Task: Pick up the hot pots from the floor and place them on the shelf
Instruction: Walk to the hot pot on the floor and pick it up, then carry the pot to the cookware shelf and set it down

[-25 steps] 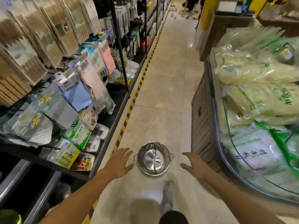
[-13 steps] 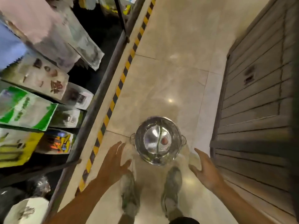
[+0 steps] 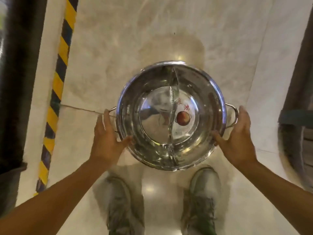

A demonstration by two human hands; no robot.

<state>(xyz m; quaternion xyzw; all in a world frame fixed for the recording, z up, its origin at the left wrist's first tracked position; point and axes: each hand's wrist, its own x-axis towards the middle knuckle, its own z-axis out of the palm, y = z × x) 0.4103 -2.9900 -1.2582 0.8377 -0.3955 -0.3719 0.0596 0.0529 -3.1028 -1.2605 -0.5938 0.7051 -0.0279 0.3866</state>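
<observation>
Closing in from a second ago, when both were spread apart short of it, the hands now flank the shiny round steel divided hot pot [image 3: 171,116] on the pale tiled floor [image 3: 105,53]. Left hand [image 3: 105,139], fingers open, touches the pot's left loop handle; right hand [image 3: 237,138], also unclosed, cups the right handle. Grasp looks imminent; lifting to the shelf remains.

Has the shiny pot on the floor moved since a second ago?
Cannot tell. The camera dropped closer; the pot seems to sit by the same tile seam.
</observation>
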